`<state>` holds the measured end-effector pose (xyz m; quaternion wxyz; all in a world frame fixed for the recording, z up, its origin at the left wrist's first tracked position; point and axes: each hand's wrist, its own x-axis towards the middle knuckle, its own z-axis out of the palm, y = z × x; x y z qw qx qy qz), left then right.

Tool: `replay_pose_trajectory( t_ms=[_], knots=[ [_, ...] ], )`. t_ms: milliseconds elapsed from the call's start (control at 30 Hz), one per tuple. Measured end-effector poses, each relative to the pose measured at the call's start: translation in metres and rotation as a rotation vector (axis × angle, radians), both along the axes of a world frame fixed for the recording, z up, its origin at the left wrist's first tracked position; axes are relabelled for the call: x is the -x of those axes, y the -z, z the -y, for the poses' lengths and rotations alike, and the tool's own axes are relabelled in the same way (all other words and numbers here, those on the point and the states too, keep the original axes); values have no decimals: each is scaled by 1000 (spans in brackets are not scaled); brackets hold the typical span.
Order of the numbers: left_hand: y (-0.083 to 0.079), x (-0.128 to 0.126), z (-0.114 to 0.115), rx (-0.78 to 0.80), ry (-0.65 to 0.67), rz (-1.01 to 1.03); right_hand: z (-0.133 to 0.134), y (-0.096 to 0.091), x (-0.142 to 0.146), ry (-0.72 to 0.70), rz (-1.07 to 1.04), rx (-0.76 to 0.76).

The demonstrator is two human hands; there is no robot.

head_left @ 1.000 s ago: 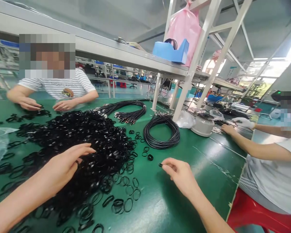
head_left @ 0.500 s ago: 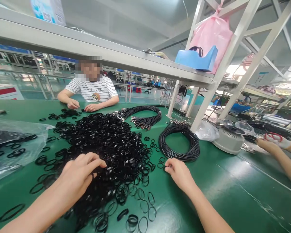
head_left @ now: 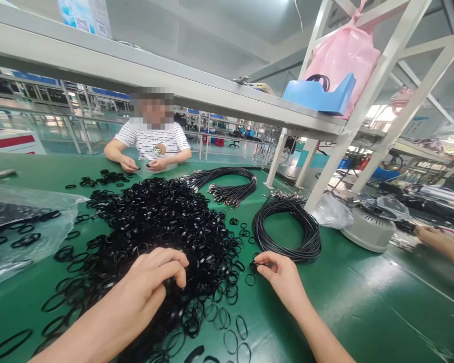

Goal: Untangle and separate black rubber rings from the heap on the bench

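seen from the wearer's eyes, with twelve o'clock straight ahead across a green workbench. the right hand sits at about five o'clock, nearly closed in a pinch: thumb and forefinger grasp a small black rubber ring, the other fingers loosely curled. the ring is tiny and mostly hidden, but it juts from the fingertips toward nine o'clock, its long axis close to level with the bench. the left hand is at about seven o'clock, half closed, its fingers curled down and touching a pile of black rubber rings. whether it is clenched on any rings, i cannot tell. the pile spreads from nine to twelve o'clock, its loose rings scattered around both hands. just beyond the right hand, at two o'clock, lies a coil of black cable; a second black cable bundle lies near twelve o'clock. a clear plastic bag holding more rings lies at nine o'clock. across the bench at eleven o'clock, a co-worker in a striped t-shirt has both hands on the bench. at three o'clock, another co-worker's hand reaches in beside a round grey machine.
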<state>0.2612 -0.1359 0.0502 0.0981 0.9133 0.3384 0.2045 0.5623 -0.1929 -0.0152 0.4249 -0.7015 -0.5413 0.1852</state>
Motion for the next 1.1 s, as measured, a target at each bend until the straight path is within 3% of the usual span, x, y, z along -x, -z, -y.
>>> replay_pose_trajectory(
  t_ms=[167,367,567,733,900,1000,1100],
  knots=[
    [-13,-1,6,113,20,27,-10,-1,7,-50,-38,-7],
    [4,4,-7,132,-95,105,-35,-13,23,-136,93,-8],
    [14,5,-12,142,-239,197,-54,-15,34,-133,140,-40],
    [9,-12,-9,172,-204,241,-50,-26,39,-177,-40,-20],
    [7,-38,5,359,-150,335,-34,-40,62,-334,-302,16],
    [9,-47,12,452,-119,373,-30,-34,77,-470,-439,17],
    [10,-47,15,473,-120,367,-34,-16,86,-521,-490,4]
  ],
)
